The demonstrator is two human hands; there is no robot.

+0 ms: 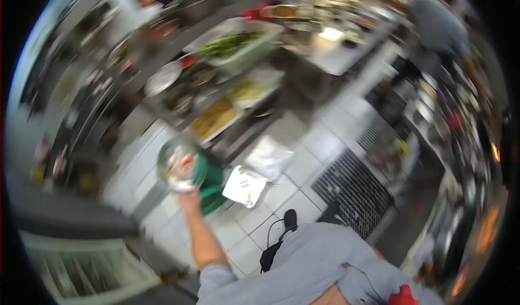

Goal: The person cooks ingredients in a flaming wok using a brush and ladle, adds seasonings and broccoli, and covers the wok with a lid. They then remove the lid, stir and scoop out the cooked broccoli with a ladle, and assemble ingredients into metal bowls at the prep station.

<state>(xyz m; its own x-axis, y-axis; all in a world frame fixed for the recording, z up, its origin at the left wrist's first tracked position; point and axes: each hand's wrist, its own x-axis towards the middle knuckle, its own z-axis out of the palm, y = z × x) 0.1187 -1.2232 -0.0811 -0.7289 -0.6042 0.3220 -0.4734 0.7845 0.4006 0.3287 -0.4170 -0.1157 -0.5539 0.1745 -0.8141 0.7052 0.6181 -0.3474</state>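
My left hand (188, 197) reaches out over the near rim of a green bin (211, 183) on the floor. Its fingers are smeared by motion. A small white item (183, 187) shows right at the fingertips, and I cannot make out whether the hand grips it. Inside the bin lies mixed waste (181, 164), whitish with red bits. Two white bags or packages (245, 186) rest on the tiles just right of the bin. My right hand is not in view.
A steel counter holds a tub of green vegetables (233, 45), with trays of yellowish food (214, 119) lower down. A dark floor grate (353, 188) lies to the right. Another person (439, 23) stands by the cooking line, where flames (490, 229) show.
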